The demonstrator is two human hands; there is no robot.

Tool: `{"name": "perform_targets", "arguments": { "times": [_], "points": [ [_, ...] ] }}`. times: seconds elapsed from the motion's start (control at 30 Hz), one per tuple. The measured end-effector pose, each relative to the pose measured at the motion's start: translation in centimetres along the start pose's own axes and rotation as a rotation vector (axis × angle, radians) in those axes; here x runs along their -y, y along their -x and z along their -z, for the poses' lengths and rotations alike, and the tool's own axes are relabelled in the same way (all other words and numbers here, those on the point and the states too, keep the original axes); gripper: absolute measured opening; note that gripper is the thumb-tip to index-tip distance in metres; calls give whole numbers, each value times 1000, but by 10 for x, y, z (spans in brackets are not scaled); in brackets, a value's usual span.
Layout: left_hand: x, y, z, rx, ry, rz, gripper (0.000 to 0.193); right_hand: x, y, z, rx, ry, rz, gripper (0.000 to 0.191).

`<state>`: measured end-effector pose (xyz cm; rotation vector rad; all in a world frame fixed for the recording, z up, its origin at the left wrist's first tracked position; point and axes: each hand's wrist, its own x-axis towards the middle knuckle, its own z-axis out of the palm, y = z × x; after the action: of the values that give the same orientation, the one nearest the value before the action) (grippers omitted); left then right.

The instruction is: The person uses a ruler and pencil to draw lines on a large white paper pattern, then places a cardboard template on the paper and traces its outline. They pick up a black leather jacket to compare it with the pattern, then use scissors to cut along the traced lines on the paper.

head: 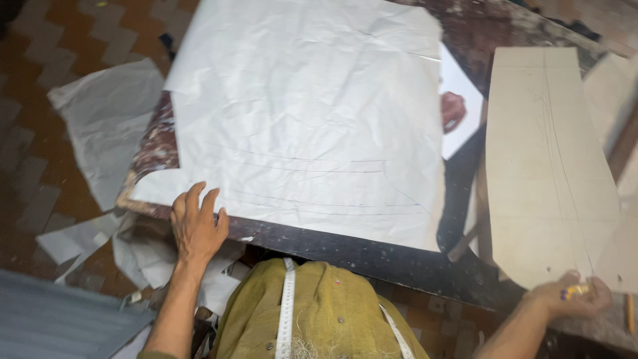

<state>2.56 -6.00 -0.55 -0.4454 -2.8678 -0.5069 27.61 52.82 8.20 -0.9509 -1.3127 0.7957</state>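
White paper sheet (pixel 306 119) lies spread mid-frame on the dark surface (pixel 372 256); your left hand (pixel 196 226) presses flat and open on its lower-left corner. Your right hand (pixel 571 297), lower right, is closed around a yellow marking piece (pixel 577 290) at the tan cardboard pattern (pixel 545 166). You seem mid-layout. Paper scraps (pixel 106 126) litter the floor at left.

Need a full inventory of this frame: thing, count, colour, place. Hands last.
paper sheet: 1, white, creased, pencil lines, spread over table
table: 1, dark, worn, centre
cardboard pattern piece: 1, beige, right side of table
paper scraps: several, white, on floor at left
tiled floor: brown and grey, left
measuring tape: 1, white, over olive shirt
left hand: flat on the sheet's lower left edge
right hand: at pattern's lower edge, holding small yellow object
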Motion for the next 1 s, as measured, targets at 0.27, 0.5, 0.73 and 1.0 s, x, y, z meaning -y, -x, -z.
{"name": "perform_targets", "arguments": {
  "times": [0.27,0.5,0.73,1.0],
  "points": [
    [-133,8,-40,224,302,-459,52,0,-64,-28,-222,-516,-285,21],
    [-216,7,-51,334,297,-623,47,-4,-140,-22,-185,104,-96,53],
    [-254,20,-73,254,177,-585,30,-28,-190,-6,-43,81,-313,58],
    [-262,33,-88,197,145,-430,25,-100,-216,30,339,755,373,45]
  ]
}}
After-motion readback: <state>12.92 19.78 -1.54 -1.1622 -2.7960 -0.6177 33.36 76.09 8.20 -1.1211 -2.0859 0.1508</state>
